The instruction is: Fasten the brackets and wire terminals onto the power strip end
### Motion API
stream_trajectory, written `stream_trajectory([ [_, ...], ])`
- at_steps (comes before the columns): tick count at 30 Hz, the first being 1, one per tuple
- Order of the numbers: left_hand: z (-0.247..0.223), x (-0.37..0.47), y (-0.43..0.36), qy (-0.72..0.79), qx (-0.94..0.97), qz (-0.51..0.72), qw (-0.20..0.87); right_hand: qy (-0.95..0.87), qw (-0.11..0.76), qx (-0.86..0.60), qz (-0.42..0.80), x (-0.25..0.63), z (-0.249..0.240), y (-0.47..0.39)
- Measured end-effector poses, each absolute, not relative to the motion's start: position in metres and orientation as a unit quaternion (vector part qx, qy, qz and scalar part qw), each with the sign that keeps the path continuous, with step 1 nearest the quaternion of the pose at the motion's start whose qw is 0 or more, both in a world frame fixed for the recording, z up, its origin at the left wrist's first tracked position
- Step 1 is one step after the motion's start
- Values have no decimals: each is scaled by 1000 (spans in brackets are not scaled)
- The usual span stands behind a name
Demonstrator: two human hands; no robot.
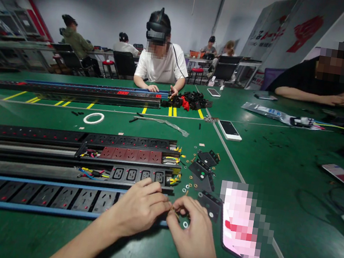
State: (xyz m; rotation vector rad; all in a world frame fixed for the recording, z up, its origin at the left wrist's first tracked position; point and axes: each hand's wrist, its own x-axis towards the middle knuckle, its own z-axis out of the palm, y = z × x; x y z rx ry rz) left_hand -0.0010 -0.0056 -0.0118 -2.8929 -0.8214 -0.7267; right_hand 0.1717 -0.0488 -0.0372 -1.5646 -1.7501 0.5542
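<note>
My left hand (140, 208) is closed over the right end of a blue-edged socket strip (64, 198), its fingertips pinched near the strip's end. Close beside it, my right hand (188, 224) curls thumb and fingers together around a small brass-coloured piece, too small to name. The fingertips of both hands almost meet. Behind them lie black strips with black sockets (131, 174) and brown-red sockets (132, 155), with yellow-ended wires (175, 177) coming out at their right ends. Black brackets (202, 172) and small washers (185, 224) are scattered right of the strips.
A lit phone (240, 225) lies right of my right hand. Farther back are a white phone (230, 130), a white ring (94, 118) and a clear bag (265, 112). Across the green table (280, 184), a person (165, 65) handles other strips; another person leans at the right.
</note>
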Motion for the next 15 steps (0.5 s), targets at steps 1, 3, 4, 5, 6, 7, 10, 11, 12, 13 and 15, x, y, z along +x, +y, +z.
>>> stream_trajectory([
  [1,-11,-2,-5,-271,-933,-238,18,-678,356,-607,213,172,-37,-49],
  [3,-9,-3,-5,-279,-932,-231,-3,-679,358,-607,207,172,-37,-49],
  [4,-8,-4,-4,-280,-934,-223,-14,-680,361,-605,205,172,-38,-50],
  [5,-7,-4,-4,-278,-936,-214,-22,-680,365,-603,202,172,-38,-50],
  [6,-7,-4,-4,-275,-939,-204,-27,-680,368,-602,201,173,-39,-50],
  [7,-7,-4,-3,-273,-942,-196,-27,-679,370,-601,204,175,-39,-49],
  [10,-7,-2,-2,-267,-947,-179,-16,-677,361,-597,236,183,-43,-49],
  [11,-7,-2,-2,-266,-948,-177,-15,-679,354,-592,252,187,-45,-49],
  [12,-8,-1,-1,-263,-948,-177,-17,-683,346,-585,266,191,-47,-50],
  [13,-8,-1,-1,-261,-949,-177,-20,-689,338,-578,277,196,-50,-50],
  [15,-7,0,-1,-262,-947,-182,-28,-697,328,-570,287,203,-56,-51],
])
